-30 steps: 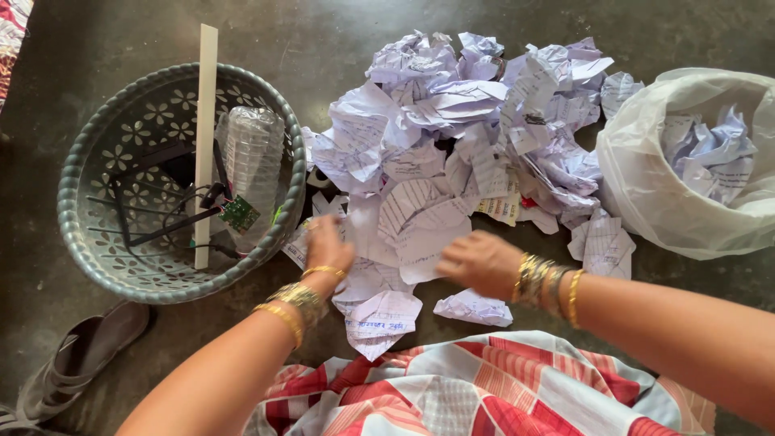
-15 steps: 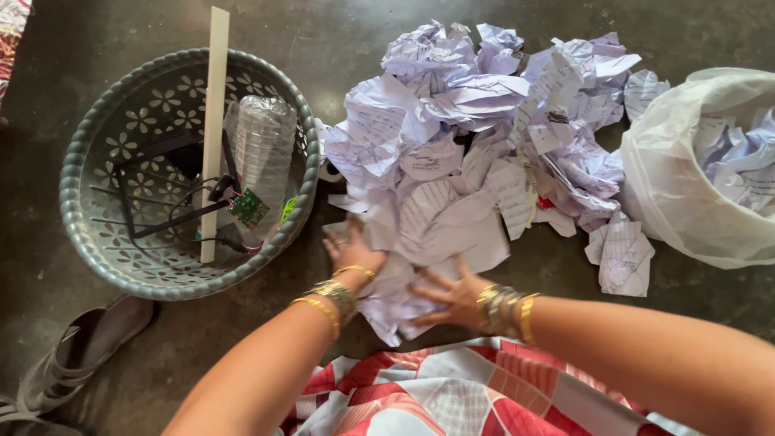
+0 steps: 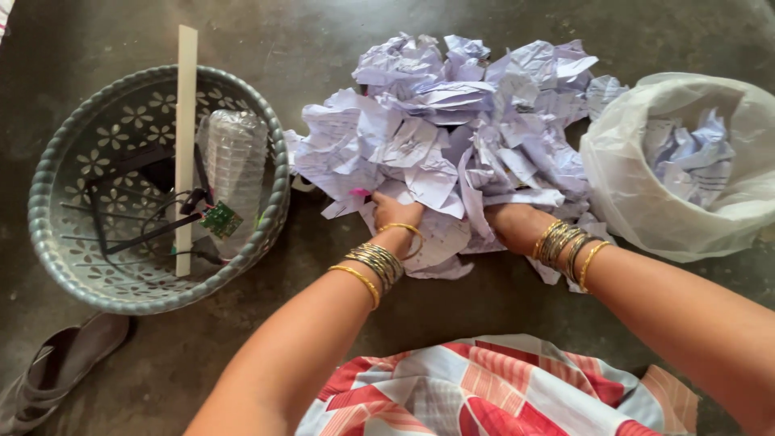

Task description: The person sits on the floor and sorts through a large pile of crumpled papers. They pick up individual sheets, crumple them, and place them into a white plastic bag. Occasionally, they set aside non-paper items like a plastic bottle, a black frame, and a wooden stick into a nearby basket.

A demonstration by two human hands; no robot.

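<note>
I've pushed the loose sheets into the crumpled paper pile (image 3: pixel 452 137), my left hand (image 3: pixel 395 214) and right hand (image 3: pixel 508 224) gripping its near edge, the plastic bag (image 3: pixel 646 210) only part-filled.

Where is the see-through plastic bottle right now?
In the head view, the clear plastic bottle lies inside the grey basket on the left, between the white stick and the basket's right rim, left of the crumpled paper pile.
</note>
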